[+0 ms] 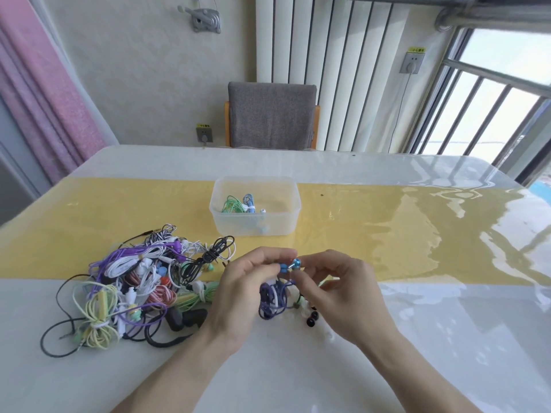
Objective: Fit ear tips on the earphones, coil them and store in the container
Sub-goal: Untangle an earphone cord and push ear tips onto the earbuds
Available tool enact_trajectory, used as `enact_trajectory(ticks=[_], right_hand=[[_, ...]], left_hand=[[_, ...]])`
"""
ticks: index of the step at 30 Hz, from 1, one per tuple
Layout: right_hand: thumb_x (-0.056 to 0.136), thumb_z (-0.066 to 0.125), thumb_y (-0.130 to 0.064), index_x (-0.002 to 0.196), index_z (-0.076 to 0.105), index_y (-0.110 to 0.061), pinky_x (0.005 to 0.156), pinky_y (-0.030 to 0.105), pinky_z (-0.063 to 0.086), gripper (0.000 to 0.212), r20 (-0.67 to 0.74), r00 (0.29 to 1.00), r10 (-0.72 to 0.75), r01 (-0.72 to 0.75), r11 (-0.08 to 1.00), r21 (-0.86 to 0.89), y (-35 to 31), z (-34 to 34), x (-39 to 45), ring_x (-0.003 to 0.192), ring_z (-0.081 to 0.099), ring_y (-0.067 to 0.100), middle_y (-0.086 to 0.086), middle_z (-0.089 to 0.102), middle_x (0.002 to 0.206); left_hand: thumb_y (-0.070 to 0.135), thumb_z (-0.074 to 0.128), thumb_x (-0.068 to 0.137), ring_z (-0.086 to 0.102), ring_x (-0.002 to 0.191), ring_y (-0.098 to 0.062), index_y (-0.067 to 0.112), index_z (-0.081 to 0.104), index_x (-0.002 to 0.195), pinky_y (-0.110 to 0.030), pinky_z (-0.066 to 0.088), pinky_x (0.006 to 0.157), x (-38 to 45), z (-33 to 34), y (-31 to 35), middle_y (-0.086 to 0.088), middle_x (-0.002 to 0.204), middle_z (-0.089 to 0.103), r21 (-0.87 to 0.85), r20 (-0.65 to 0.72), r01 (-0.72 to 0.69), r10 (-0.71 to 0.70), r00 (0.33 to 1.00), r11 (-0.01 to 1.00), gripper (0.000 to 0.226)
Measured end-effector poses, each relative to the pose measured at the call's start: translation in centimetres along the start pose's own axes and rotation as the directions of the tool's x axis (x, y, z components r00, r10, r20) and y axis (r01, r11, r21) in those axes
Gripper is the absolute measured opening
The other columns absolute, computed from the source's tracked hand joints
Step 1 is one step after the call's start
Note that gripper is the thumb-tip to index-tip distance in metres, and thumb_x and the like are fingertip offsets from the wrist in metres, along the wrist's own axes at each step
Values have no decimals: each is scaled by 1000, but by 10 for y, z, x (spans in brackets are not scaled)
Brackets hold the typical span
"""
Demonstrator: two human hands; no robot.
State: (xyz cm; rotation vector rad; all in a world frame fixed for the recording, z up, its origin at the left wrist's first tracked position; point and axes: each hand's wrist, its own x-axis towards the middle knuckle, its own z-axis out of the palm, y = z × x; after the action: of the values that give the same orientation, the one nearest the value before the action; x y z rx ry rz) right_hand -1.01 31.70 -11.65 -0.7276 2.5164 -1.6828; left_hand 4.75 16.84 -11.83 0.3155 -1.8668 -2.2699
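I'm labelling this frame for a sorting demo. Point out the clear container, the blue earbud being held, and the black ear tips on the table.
clear container (286, 229), head view, on its front wall.
blue earbud (296, 262), head view, on its round body.
black ear tips (312, 319), head view, on one of the tips.

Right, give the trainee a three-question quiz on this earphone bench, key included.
1. True or false: the clear container already holds coiled earphones.
2. Which side of the left hand is the tangled earphone pile on? A) person's left B) person's right
3. Fill in: both hands pinch a small ____ earbud.

Key: 1 true. 2 A. 3 blue; the right hand meets the left at it, purple cord hanging below.
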Motion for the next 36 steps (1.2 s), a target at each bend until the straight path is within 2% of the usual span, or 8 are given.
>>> enact_trajectory(ticks=[4,8,12,14,17,23,30,36], right_hand=[[80,81,-15,85,81,-26,53,20,51,12,-64,990,-124,123,992,-19,-1,1,0,54,64,11,-10,68,71],[82,82,-11,92,77,-41,61,26,56,32,-118,974,-195,199,980,20,-2,3,1,69,71,12,-13,73,80],[80,82,-7,96,75,-31,70,22,58,30,-129,987,-91,110,983,144,-4,3,0,77,74,10,-15,76,82],[82,79,-5,93,75,-29,72,18,56,27,-111,990,-84,101,982,157,-4,3,0,77,74,7,-17,77,83],[87,73,-1,89,76,-17,73,25,59,16,-48,998,-40,52,957,284,-3,0,1,76,76,15,-6,78,84],[87,71,-9,99,75,-15,69,24,56,14,4,1000,-22,18,909,417,-5,0,3,71,72,18,3,76,78],[84,72,-5,95,74,0,66,28,59,12,14,996,94,-85,823,562,-7,-2,4,73,75,26,15,77,82],[96,61,-3,100,74,-6,67,31,58,13,1,991,131,-113,851,512,-4,0,5,70,70,24,14,74,80]], left_hand=[[39,69,83,68,91,-20,26,73,100,-47,55,83,-4,2,1,0,96,74,208,-3,-145,149,989,967,22],[28,75,79,68,90,-12,26,73,108,-36,57,83,-4,0,1,4,91,74,227,-10,-190,197,980,955,29],[29,75,72,70,85,-8,25,74,103,-23,54,78,-5,0,2,6,90,76,248,-62,-216,238,969,944,31],[28,78,69,71,81,-10,22,75,97,-26,57,76,-4,0,1,6,87,77,242,-108,-221,253,961,945,29],[26,76,72,71,78,-16,17,75,95,-29,57,74,-3,-1,3,1,85,76,203,-139,-237,267,954,950,25],[34,70,86,62,69,-18,14,77,89,-31,50,68,-2,-3,6,-6,78,68,70,-67,-129,134,989,989,22],[10,45,88,39,48,-23,10,66,66,-24,30,42,-4,-1,14,-12,57,46,-147,-47,71,-79,996,987,30],[7,55,90,49,49,-20,1,67,86,-23,37,38,-4,-1,14,-11,61,52,-207,-11,82,-86,996,975,13]])
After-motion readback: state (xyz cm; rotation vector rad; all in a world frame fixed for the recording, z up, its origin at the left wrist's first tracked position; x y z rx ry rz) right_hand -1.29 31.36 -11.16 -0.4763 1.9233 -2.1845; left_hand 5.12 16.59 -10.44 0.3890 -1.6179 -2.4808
